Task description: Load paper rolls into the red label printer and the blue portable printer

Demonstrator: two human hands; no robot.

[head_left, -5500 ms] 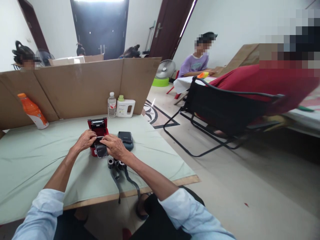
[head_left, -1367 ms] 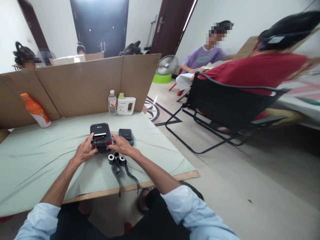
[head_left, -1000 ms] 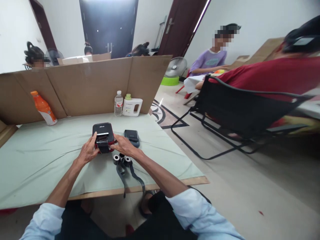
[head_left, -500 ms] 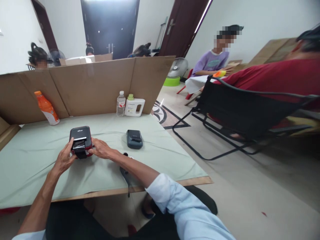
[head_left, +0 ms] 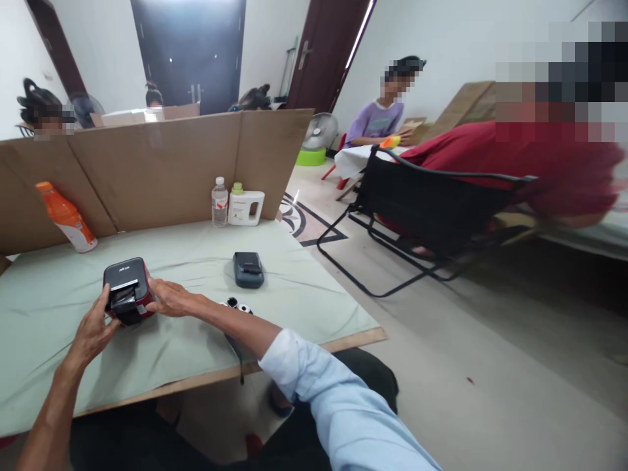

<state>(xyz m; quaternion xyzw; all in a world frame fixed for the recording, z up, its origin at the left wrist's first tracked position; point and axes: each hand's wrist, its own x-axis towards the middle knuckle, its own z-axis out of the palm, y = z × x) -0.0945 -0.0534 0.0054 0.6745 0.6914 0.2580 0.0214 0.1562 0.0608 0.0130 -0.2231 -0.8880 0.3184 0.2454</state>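
A boxy label printer (head_left: pixel 125 275) with a black top and red sides is between my hands at the left of the table. A glossy black strip hangs over its front. My left hand (head_left: pixel 94 330) grips its left front corner, thumb low at the front. My right hand (head_left: pixel 169 297) clasps its right side. To the right lies a smaller dark blue-grey device (head_left: pixel 248 269), touched by neither hand. Beside my right forearm are a small white roll (head_left: pixel 244 309) and a dark-centred roll (head_left: pixel 232 302), partly hidden by the arm. A dark strap (head_left: pixel 241 366) hangs over the table's front edge.
An orange bottle (head_left: pixel 69 219), a clear water bottle (head_left: pixel 220 203) and a white jug (head_left: pixel 246 207) stand along the cardboard wall (head_left: pixel 167 170). To the right, a person in red sits in a black folding chair (head_left: pixel 412 203). Another person in purple (head_left: pixel 375 124) sits farther back.
The view has turned rightward, so the table's things sit farther left. Both hands stay on the label printer, which appears slightly tilted. More of the small rolls shows beside my right forearm.
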